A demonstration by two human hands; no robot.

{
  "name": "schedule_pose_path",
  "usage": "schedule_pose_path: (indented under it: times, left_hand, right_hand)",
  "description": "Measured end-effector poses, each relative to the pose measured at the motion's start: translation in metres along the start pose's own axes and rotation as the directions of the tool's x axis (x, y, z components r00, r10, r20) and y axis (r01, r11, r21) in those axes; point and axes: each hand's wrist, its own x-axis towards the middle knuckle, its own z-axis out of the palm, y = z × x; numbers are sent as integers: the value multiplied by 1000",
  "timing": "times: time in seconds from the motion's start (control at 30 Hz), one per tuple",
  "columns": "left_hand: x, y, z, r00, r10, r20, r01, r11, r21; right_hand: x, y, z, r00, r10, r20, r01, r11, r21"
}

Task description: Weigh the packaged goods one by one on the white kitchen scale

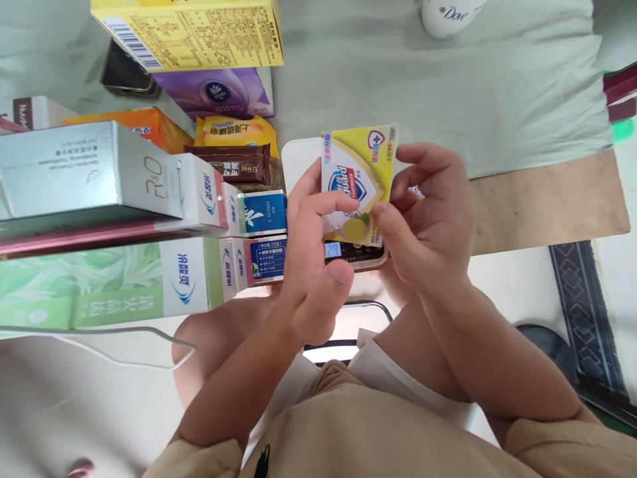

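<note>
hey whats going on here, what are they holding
A person seen from above holds a yellow soap packet in both hands: the left hand grips its left edge, the right hand its right edge. The packet sits just above a small white digital scale whose display is lit. To the left lie stacked toothpaste boxes, a silver box, a purple tissue pack and a yellow carton. A white Dove bottle stands at the top.

Large yellow cardboard box [194, 30] at the far edge of the pale green cloth [448, 86], purple tissue pack [219, 91] just below it. White Dove bottle [448, 13] far right. Silver carton [74, 169] and green toothpaste boxes [99, 282] stacked left.
</note>
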Motion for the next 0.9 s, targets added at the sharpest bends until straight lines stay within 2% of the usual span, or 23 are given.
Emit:
schedule_pose_path:
  times: [0.1, 0.2, 0.3, 0.4, 0.47, 0.63, 0.8, 0.9]
  left_hand:
    - [2, -2, -2, 998, 14, 69, -14, 1000, -7]
    - [3, -2, -7, 997, 5, 82, -10, 998, 57]
    - [3, -1, -10, 999, -6, 54, 2, 997, 76]
    - [5, 0, -8, 998, -28, 51, 24, 997, 69]
    - [5, 0, -7, 998, -41, 54, 38, 997, 60]
    - [4, 0, -7, 996, -63, 57, 60, 997, 51]
    - [0, 2, -9, 998, -42, 39, 40, 997, 60]
    - [-1, 5, -8, 999, -31, 29, 29, 997, 77]
  right_hand:
    - [13, 4, -8, 982, 26, -184, -13, 998, 69]
    - [32, 21, -30, 923, 111, -368, -69, 990, 125]
    - [50, 45, -53, 881, 166, -442, -155, 986, 61]
    - [60, 66, -63, 891, 227, -394, -271, 961, -60]
    - [63, 73, -63, 911, 255, -325, -298, 950, -90]
    - [65, 73, -57, 929, 336, -157, -358, 923, -141]
    - [66, 69, -56, 917, 357, -177, -397, 856, -332]
    - [71, 71, -58, 927, 330, -177, -373, 854, -362]
